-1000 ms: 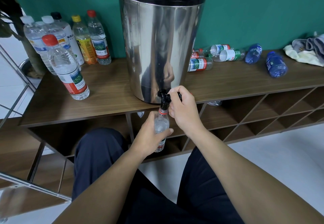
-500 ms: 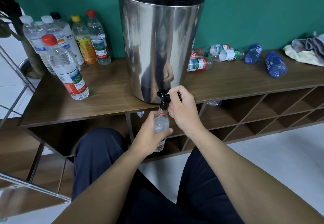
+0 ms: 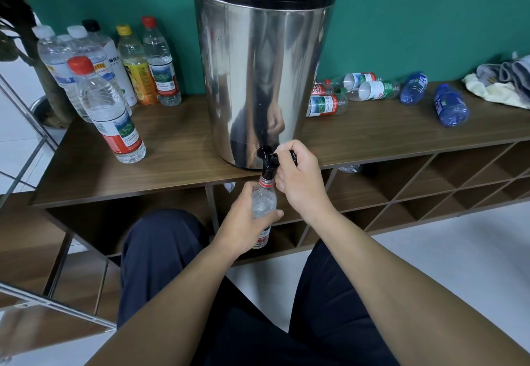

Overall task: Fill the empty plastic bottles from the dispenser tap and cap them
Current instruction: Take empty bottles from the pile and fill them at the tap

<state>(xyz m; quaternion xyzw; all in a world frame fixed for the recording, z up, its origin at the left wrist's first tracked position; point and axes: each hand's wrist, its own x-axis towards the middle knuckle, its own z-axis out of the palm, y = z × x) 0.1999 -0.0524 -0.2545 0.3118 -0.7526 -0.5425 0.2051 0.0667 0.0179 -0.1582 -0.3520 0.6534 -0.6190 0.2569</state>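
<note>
Dispenser (image 3: 262,73): steel drum with a black lid band, stood upright on the wooden shelf (image 3: 177,150) against a green wall; a black tap (image 3: 268,162) is mounted low on its front, overhanging the shelf edge.

Bottle (image 3: 263,205): clear plastic, uncapped, red neck ring, held upright with its mouth directly under the tap spout. Water is seen inside; the level cannot be told.

Left hand (image 3: 243,222): fingers and thumb are curled round the bottle's body, gripping it below the shoulder.

Right hand (image 3: 301,182): fingers are curled over the tap lever, which is gripped; a black part of the lever is seen past the knuckles.

Red-capped bottle (image 3: 110,113): filled and capped, stood upright on the shelf's left part, nearest the front edge.

Upright bottles (image 3: 123,61): a group of capped bottles at the shelf's left rear, with white, black, yellow and red caps, set close together by the wall.

Lying bottles (image 3: 352,93): several clear ones with red and green labels, laid on their sides just right of the dispenser.

Blue bottles (image 3: 433,99): two, laid on their sides, farther right and slightly apart.

Cloths (image 3: 502,81): a crumpled heap at the shelf's far right.

Dark trousers (image 3: 160,256): the person's knees are seen below the shelf, before its open compartments.
</note>
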